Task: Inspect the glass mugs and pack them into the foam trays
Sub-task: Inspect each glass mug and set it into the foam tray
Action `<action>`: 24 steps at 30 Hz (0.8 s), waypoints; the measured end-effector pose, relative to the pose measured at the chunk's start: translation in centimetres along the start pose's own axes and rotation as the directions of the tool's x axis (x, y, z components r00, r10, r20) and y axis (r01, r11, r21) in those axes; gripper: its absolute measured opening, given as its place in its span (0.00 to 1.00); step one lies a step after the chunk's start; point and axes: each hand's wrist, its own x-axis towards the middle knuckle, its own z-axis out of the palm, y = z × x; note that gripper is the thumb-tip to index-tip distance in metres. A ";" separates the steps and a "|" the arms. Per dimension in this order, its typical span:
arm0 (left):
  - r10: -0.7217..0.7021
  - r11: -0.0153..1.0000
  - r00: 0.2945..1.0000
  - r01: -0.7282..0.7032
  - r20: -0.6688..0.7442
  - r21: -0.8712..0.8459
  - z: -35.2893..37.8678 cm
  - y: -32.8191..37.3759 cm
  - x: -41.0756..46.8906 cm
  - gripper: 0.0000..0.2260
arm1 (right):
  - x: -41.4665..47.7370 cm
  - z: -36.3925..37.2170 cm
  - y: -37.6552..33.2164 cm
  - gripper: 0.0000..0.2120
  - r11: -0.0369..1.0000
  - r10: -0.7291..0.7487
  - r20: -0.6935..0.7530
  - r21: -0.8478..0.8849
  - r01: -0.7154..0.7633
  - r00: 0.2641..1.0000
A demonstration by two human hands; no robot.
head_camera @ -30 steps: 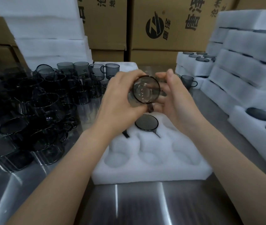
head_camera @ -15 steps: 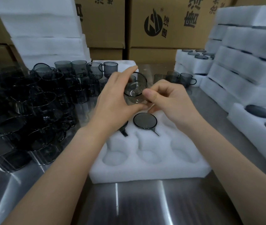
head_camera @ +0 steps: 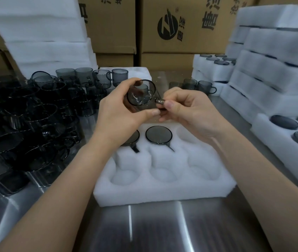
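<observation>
Underneath it all is the steel bench [head_camera: 153, 230]. Stacked filled trays [head_camera: 272, 73] sit off to the right of the right hand [head_camera: 190, 111], and a big crowd of loose smoky mugs [head_camera: 26, 124] sits left of the left hand [head_camera: 119, 113]. Just below both hands is the foam tray [head_camera: 162, 193], with two packed mugs [head_camera: 158, 134] rim-up in its far row. Left hand wraps round the held glass mug [head_camera: 141, 95], mouth tipped toward the camera, and the right hand pinches its handle [head_camera: 160, 101].
</observation>
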 end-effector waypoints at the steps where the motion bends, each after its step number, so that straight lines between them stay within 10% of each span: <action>1: -0.017 0.998 1.000 0.018 0.014 -0.052 -0.1 -0.1 0.0 0.30 | 0.0 0.0 -0.1 0.05 1.000 -0.005 0.017 0.030 0.005 1.000; 12: -0.053 0.911 0.961 0.159 0.273 -0.382 -1.0 -0.5 0.2 0.17 | -0.4 0.7 -0.8 0.07 0.994 -0.080 0.036 -0.073 0.083 0.996; 24: 0.036 0.994 0.970 -0.009 0.240 -0.113 -0.1 -0.4 0.1 0.26 | -0.1 1.1 -0.5 0.22 0.961 0.020 -0.096 -0.271 -0.045 0.995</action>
